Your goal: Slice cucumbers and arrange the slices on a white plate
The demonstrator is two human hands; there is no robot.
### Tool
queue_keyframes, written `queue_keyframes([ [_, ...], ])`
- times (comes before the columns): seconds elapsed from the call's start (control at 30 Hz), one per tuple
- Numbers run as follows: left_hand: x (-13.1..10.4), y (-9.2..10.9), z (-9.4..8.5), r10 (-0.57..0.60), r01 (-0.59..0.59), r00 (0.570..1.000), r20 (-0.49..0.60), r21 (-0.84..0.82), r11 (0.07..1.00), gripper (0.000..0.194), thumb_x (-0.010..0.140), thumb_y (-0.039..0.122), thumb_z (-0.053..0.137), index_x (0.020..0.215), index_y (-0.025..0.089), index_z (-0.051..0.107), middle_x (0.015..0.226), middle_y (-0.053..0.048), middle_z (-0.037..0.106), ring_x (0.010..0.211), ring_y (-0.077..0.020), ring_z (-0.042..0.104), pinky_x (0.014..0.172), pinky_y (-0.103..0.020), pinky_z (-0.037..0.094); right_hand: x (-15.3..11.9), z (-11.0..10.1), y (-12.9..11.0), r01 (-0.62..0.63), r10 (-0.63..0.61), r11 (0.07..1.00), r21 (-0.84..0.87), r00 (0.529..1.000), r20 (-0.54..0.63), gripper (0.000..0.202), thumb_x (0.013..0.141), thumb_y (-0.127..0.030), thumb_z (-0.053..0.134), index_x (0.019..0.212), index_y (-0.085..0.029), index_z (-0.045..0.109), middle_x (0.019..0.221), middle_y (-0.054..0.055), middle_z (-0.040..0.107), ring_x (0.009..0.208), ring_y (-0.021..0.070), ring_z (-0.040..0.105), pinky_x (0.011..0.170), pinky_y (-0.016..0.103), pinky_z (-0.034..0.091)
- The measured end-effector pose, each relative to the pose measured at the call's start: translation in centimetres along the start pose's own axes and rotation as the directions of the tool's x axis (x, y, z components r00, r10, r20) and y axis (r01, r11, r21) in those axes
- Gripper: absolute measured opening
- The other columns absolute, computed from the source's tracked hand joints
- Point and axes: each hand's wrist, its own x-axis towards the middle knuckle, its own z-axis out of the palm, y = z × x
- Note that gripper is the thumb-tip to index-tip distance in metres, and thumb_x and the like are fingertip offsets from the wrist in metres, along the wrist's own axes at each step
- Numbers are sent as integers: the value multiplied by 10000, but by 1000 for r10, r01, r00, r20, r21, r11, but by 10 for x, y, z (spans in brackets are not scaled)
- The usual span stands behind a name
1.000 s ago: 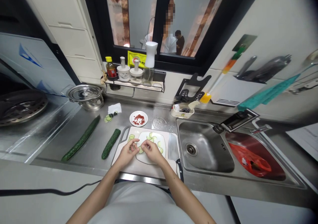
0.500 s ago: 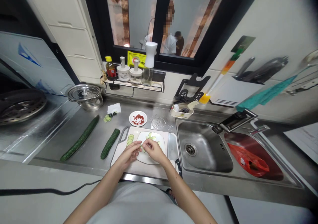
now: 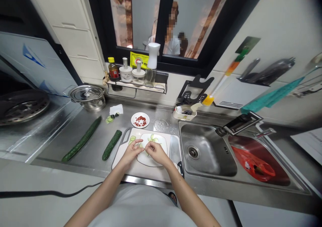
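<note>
The left hand (image 3: 131, 155) hides part of the cucumber slices (image 3: 132, 138) beside the white plate (image 3: 148, 162). Anything between the fingertips of this and the right hand (image 3: 155, 153) is too small to tell. The picture's edges cut off a dark round object (image 3: 25, 109) at left and a white sheet (image 3: 309, 146), its print unreadable, at right.

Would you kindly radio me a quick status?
Left hand open, right hand close by, both over white plate. Cucumber slices on plate. Kitchen knife right of plate, handle near right forearm.
</note>
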Motion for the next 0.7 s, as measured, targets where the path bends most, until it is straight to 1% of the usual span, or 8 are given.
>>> queue_keyframes([
  [0.07,2,-4,0,61,-61,998,-15,25,998,572,607,392,728,1110,162,587,609,58,518,584,-99,517,569,-203,354,0,1,2,-9,9,1000,21,1000,-5,105,790,-215,528,734,-173,607,673,-21,587,633,97,522,609,201,410],
  [0.17,7,-11,1,122,-122,992,-7,66,990,533,625,361,702,1104,162,578,643,50,525,621,-108,529,605,-217,380,0,2,7,-63,64,995,73,998,-1,90,774,-206,518,724,-176,586,649,-27,584,599,94,530,588,203,419],
  [0.3,15,-20,3,162,-162,987,5,110,981,508,645,329,677,1111,153,580,683,42,507,658,-108,530,621,-221,385,-1,0,14,-159,153,976,150,987,51,80,788,-216,498,742,-181,554,597,-36,573,541,94,539,549,204,422],
  [0.37,18,-24,4,170,-169,985,3,122,978,482,645,318,677,1089,148,593,682,44,493,650,-104,518,615,-219,379,-2,-3,18,-158,151,976,149,987,58,85,800,-233,503,761,-180,556,596,-36,571,539,94,538,545,203,418],
  [0.43,22,-28,7,173,-171,985,-3,132,976,446,642,312,683,1049,147,606,641,62,451,611,-93,484,595,-211,363,-1,-8,22,-127,122,985,119,991,49,98,806,-253,522,774,-175,573,615,-31,574,556,94,534,558,204,416],
  [0.53,29,-32,14,184,-180,983,-12,168,969,369,629,309,700,954,152,624,584,82,399,561,-81,433,563,-201,339,2,-22,28,-81,80,996,25,995,54,115,797,-269,560,775,-166,607,652,-18,590,603,98,525,593,208,411],
  [0.63,37,-35,24,194,-184,981,-19,248,951,280,624,274,703,867,151,636,584,73,451,545,-78,424,553,-198,342,8,-39,31,-75,83,992,-106,994,73,117,782,-258,569,769,-159,630,641,-23,584,617,99,499,608,208,392],
  [0.7,43,-36,32,191,-175,981,-19,327,929,229,640,255,694,840,153,646,600,61,501,541,-77,433,557,-199,352,11,-51,33,-96,115,975,-201,989,87,118,773,-244,568,770,-152,642,620,-32,572,606,95,476,598,202,373],
])
